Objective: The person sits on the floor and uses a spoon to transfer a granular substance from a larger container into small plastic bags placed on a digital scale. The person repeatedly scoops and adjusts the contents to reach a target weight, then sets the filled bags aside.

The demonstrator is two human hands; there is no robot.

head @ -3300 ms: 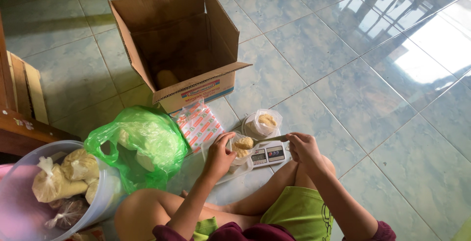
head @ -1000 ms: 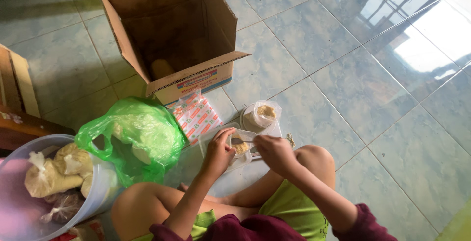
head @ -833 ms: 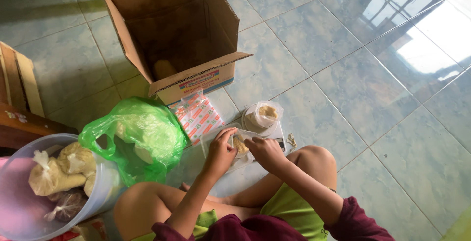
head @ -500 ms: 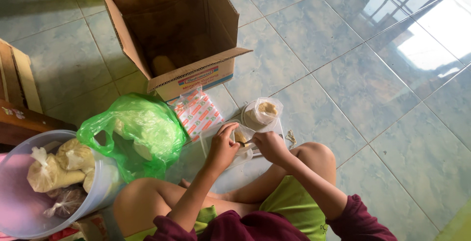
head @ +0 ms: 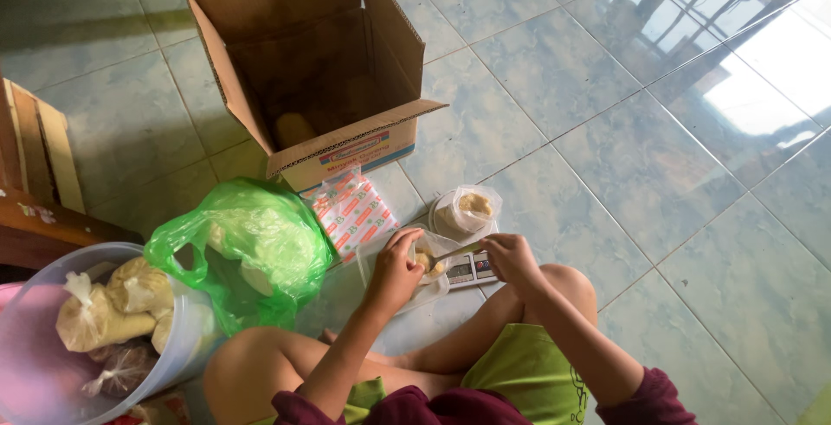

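Note:
I sit on the tiled floor. My left hand [head: 394, 271] holds open a small clear plastic bag [head: 430, 254] with yellowish food in it, resting on a small digital scale [head: 472, 269]. My right hand [head: 512, 260] grips a thin spoon-like tool [head: 457, 252] whose tip reaches into that bag. Just beyond the scale stands another clear bag [head: 467, 208] with a tan lump inside, its top rolled open.
An open cardboard box [head: 316, 70] with a pale lump inside stands ahead. A green plastic bag [head: 247, 247] and a pack of red-and-green printed bags [head: 353, 211] lie to the left. A clear tub [head: 186, 343] holds several filled bags. Wooden furniture [head: 35, 191] is at far left.
My right hand left the scale's side and came to the small bag with the tool. My left hand kept hold of the bag's mouth. The view shifted slightly.

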